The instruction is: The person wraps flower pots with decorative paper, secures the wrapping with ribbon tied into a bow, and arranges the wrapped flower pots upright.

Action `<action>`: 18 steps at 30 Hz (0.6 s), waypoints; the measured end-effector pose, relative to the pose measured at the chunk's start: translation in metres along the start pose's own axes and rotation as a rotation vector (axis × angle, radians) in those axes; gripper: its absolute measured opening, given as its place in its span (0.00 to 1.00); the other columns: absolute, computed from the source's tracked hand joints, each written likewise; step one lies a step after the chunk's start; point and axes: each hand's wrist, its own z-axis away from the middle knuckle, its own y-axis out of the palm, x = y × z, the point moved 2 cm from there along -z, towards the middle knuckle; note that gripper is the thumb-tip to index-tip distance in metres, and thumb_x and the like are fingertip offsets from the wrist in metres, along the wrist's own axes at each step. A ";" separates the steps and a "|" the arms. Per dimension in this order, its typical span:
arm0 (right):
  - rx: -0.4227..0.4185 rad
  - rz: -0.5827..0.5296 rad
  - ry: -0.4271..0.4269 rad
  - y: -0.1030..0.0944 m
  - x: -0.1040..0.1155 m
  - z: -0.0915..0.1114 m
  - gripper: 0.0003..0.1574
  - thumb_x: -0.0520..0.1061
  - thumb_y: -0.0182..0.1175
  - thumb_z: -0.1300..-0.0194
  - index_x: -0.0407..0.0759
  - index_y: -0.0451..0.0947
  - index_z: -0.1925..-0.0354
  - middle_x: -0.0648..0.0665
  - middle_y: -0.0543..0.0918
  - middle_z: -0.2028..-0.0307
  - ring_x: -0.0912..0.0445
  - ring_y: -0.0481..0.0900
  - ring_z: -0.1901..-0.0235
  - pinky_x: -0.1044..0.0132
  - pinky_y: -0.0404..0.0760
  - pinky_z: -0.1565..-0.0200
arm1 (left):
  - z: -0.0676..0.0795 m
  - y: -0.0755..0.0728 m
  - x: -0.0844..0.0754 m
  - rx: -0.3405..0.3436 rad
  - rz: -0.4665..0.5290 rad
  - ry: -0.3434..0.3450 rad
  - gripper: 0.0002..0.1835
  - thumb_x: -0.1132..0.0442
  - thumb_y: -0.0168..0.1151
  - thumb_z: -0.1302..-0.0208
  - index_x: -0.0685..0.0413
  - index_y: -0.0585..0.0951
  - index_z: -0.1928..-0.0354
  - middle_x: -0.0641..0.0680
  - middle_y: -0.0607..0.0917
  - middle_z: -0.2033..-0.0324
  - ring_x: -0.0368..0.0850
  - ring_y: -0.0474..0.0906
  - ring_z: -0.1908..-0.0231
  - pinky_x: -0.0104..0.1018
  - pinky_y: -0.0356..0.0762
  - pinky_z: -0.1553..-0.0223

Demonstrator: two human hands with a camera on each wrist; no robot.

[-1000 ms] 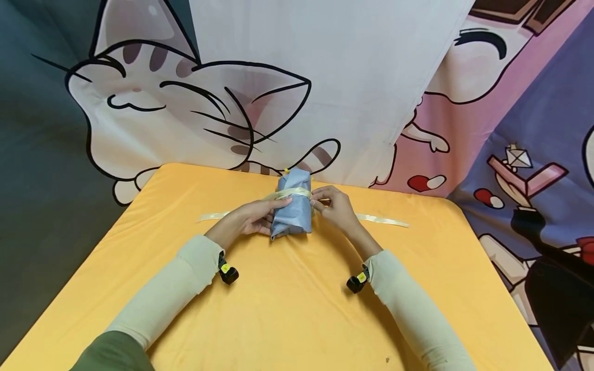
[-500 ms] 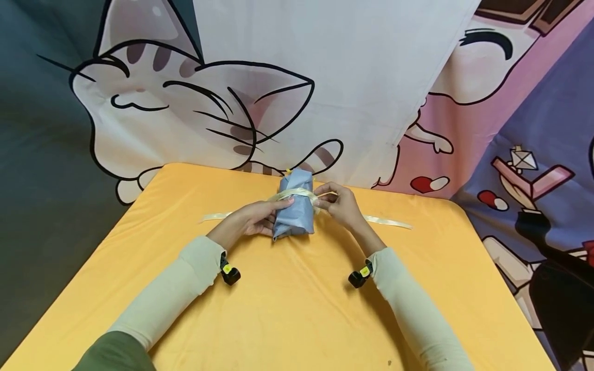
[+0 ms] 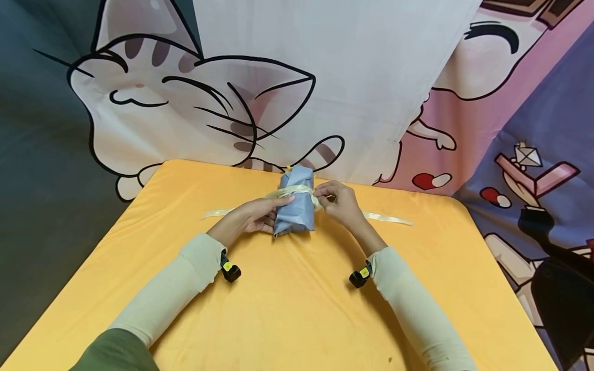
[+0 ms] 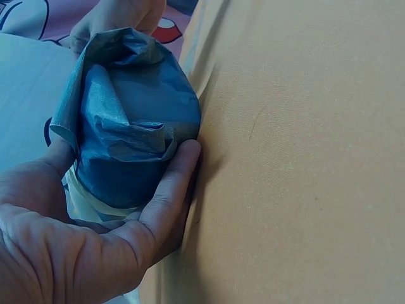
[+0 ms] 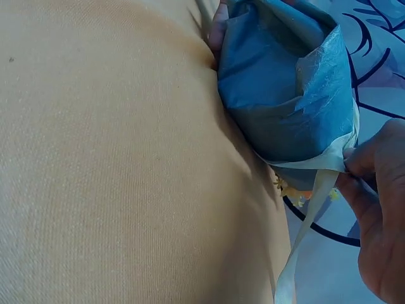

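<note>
A bundle wrapped in blue paper lies near the far edge of the table, its folded end facing me. Around its middle runs a pale yellow ribbon. My left hand grips the bundle from the left, thumb on top and fingers along the side and underneath, as the left wrist view of the folded paper also shows. At the bundle's right side, my right hand pinches the ribbon between thumb and fingertips. In the right wrist view a ribbon tail hangs down from the pinched spot.
Ribbon ends lie on the yellow cloth to the left and right. Small yellow flower-like bits show at the bundle's far end. A printed cat curtain hangs right behind the table.
My right fingers drew slightly away from the bundle with the ribbon, then moved back close to its side. My left hand keeps its grip. The head view shifted a little.
</note>
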 end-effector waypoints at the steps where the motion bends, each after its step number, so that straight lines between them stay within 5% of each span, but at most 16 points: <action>1: -0.009 0.004 -0.006 0.000 0.000 0.000 0.09 0.32 0.67 0.25 0.32 0.94 0.55 0.35 0.91 0.46 0.42 0.91 0.53 0.74 0.86 0.56 | 0.000 0.000 0.000 0.000 -0.001 0.002 0.31 0.35 0.67 0.20 0.59 0.79 0.45 0.53 0.87 0.63 0.47 0.89 0.62 0.42 0.94 0.55; 9: -0.039 0.059 -0.019 0.002 -0.003 -0.001 0.04 0.35 0.78 0.29 0.34 0.95 0.56 0.37 0.92 0.49 0.42 0.92 0.47 0.58 0.95 0.52 | 0.001 0.001 0.001 0.025 -0.012 0.000 0.35 0.33 0.64 0.19 0.62 0.79 0.40 0.55 0.88 0.58 0.47 0.90 0.59 0.41 0.93 0.56; 18: 0.062 -0.044 0.018 0.004 -0.003 0.006 0.09 0.39 0.71 0.24 0.33 0.94 0.57 0.38 0.90 0.38 0.41 0.89 0.37 0.48 0.93 0.40 | 0.001 -0.001 0.001 0.039 -0.012 0.012 0.37 0.33 0.63 0.19 0.63 0.76 0.35 0.56 0.87 0.55 0.48 0.89 0.58 0.42 0.93 0.54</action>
